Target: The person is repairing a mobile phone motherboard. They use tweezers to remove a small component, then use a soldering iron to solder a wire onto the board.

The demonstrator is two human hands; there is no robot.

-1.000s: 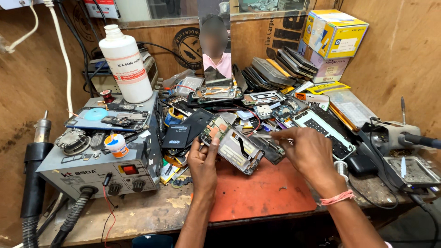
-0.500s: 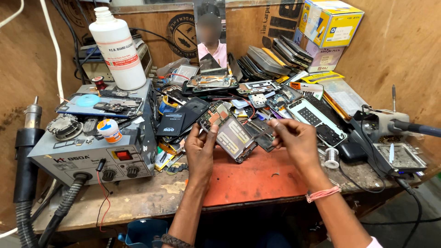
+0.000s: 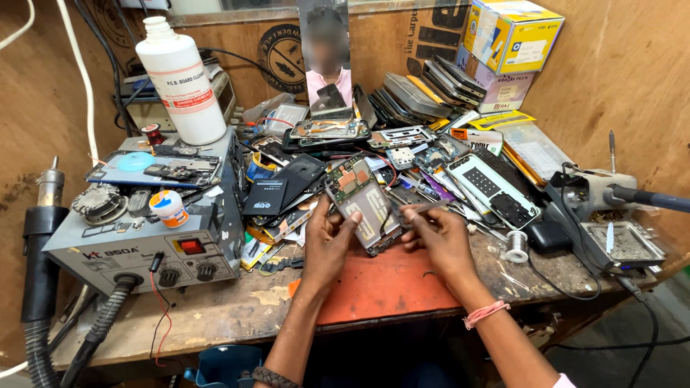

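Opened grey phone chassis with exposed green circuit board (image 3: 361, 202) held tilted above orange work mat (image 3: 388, 284) on wooden bench (image 3: 215, 312). Left hand (image 3: 327, 241) grip closed around chassis lower-left edge. Right hand (image 3: 440, 241) grip narrow, pinching thin dark tool (image 3: 420, 209) at chassis right side; tip hidden. Risk: tool slip could scratch board or tear flex. Risk: loose parts lost in phone-part clutter (image 3: 431, 165) just behind. Grey hot-air station (image 3: 147, 237) left, well apart.

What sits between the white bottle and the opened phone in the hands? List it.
In the head view, between the white bottle and the opened phone lie a roll of blue tape and a black phone battery.
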